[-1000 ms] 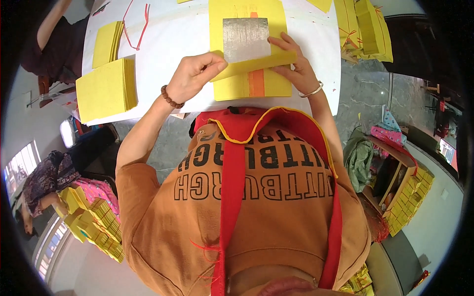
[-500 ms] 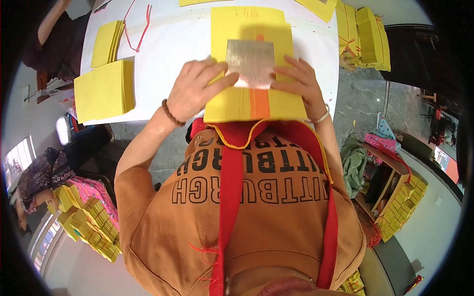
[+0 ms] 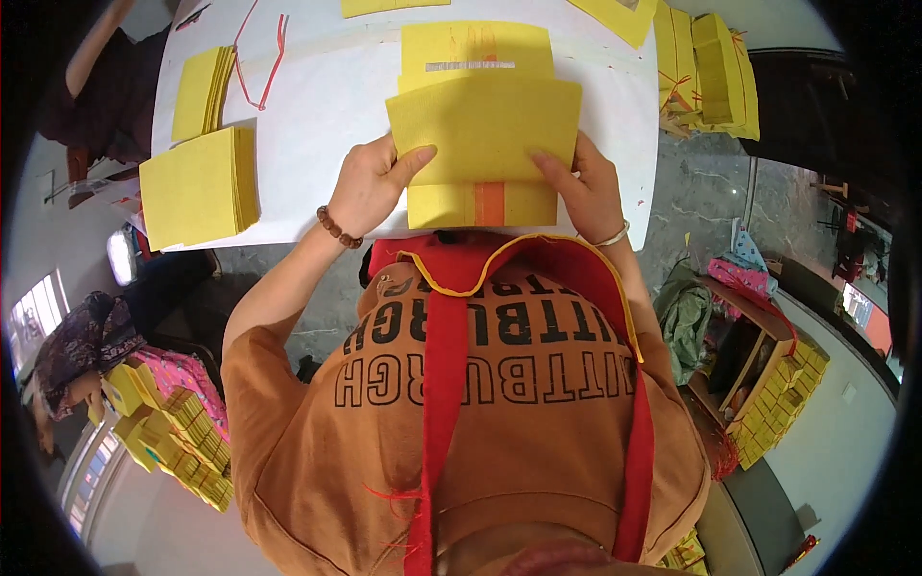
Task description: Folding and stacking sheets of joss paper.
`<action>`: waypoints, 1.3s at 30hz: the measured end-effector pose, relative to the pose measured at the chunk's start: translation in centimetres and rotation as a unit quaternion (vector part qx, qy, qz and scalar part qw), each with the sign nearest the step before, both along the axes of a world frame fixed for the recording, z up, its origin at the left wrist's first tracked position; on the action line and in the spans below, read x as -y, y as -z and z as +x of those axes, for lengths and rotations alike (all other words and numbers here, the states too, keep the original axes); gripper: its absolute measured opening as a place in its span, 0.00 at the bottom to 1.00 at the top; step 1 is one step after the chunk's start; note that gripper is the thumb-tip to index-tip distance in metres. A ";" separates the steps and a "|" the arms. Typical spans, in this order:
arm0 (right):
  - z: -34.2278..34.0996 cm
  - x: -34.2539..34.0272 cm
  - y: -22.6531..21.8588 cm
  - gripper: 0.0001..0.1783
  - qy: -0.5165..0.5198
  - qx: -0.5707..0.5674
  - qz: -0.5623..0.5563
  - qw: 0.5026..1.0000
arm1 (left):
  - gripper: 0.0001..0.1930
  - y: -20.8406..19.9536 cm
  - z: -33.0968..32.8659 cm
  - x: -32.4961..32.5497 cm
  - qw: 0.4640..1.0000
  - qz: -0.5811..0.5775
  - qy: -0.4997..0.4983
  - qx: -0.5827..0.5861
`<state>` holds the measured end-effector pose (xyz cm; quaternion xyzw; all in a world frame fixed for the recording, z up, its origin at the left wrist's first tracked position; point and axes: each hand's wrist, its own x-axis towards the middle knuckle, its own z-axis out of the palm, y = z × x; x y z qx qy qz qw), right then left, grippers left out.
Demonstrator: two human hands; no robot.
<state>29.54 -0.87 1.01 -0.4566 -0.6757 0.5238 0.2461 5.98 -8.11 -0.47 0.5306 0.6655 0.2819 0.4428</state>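
A yellow paper sheet [image 3: 485, 125] is raised between my hands and bends over a silver foil sheet [image 3: 471, 66], of which only a thin strip shows. My left hand [image 3: 379, 182] grips its left edge, thumb on the face and fingers mostly hidden behind. At the right edge my right hand [image 3: 581, 187] pinches it in the same way. Beneath lies more yellow paper [image 3: 442, 206]; an orange strip [image 3: 491, 203] shows at its near end. Whether the raised sheet is joined to the paper beneath, I cannot tell.
On the white table [image 3: 307, 173] a yellow paper stack [image 3: 197, 187] stands at the left, with a smaller stack [image 3: 202, 91] behind it. Red cord [image 3: 273, 72] lies farther back. Tied yellow bundles [image 3: 706, 72] are at the right. Another person's arm [image 3: 94, 48] shows far left.
My hands have gone from the foil's sides to the edges of a yellow sheet, now lifted over the foil. Most of the foil is covered.
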 end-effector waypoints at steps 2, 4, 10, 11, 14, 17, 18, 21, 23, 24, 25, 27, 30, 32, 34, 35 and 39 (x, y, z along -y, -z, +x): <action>-0.6 -0.2 0.2 0.22 0.090 -0.070 0.010 0.993 | 0.17 0.7 0.0 -0.4 0.994 0.001 -0.036 0.107; -0.4 -0.7 0.2 0.23 0.069 -0.016 0.018 0.997 | 0.16 0.7 0.0 -0.8 0.992 -0.010 -0.037 0.122; -0.9 -1.2 1.3 0.24 0.065 0.044 0.074 0.994 | 0.16 0.4 0.3 -1.6 0.987 -0.043 -0.064 0.142; -1.1 -1.2 1.2 0.24 0.074 0.065 0.076 0.992 | 0.18 0.5 0.2 -1.6 0.990 -0.046 -0.063 0.117; -1.4 -1.0 1.4 0.23 0.103 0.059 0.071 0.990 | 0.19 0.3 0.2 -1.9 0.991 -0.054 -0.062 0.104; -1.7 -1.0 1.6 0.22 0.117 0.074 0.068 0.988 | 0.19 0.5 0.1 -2.1 0.986 -0.049 -0.074 0.140; -1.7 -1.0 1.7 0.22 0.118 0.074 0.068 0.988 | 0.19 0.6 0.1 -2.2 0.986 -0.049 -0.073 0.140; -1.8 -1.0 1.9 0.22 0.130 0.080 0.077 0.985 | 0.18 0.5 0.1 -2.3 0.984 -0.063 -0.079 0.147; -1.8 -1.1 2.0 0.22 0.130 0.080 0.055 0.987 | 0.15 0.2 0.2 -2.3 0.977 -0.075 -0.102 0.171; -1.8 -1.2 2.0 0.22 0.132 0.079 0.056 0.987 | 0.15 0.1 0.1 -2.3 0.978 -0.073 -0.100 0.170; -1.7 -1.2 2.1 0.22 0.130 0.084 0.063 0.986 | 0.15 0.1 0.0 -2.3 0.968 -0.090 -0.115 0.203; -1.7 -1.2 2.2 0.22 0.130 0.087 0.071 0.985 | 0.14 0.3 -0.5 -2.1 0.958 -0.105 -0.127 0.234; -1.9 -1.2 2.2 0.22 0.133 0.065 0.090 0.985 | 0.13 0.5 -0.8 -1.8 0.976 -0.033 -0.159 0.149; -2.0 -1.1 2.0 0.22 0.137 0.056 0.079 0.986 | 0.14 -0.4 -0.9 -2.2 0.952 0.257 -0.107 -0.126; -2.0 -1.1 2.3 0.22 0.136 0.064 0.100 0.984 | 0.18 -2.1 0.6 -2.3 0.947 0.255 -0.048 -0.188; -2.0 -1.0 2.4 0.21 0.133 0.072 0.121 0.981 | 0.20 -2.6 1.9 -2.6 0.931 0.292 0.037 -0.214; -2.0 -1.0 2.3 0.21 0.137 0.077 0.110 0.981 | 0.27 -0.8 5.2 -3.5 0.892 0.321 0.142 -0.285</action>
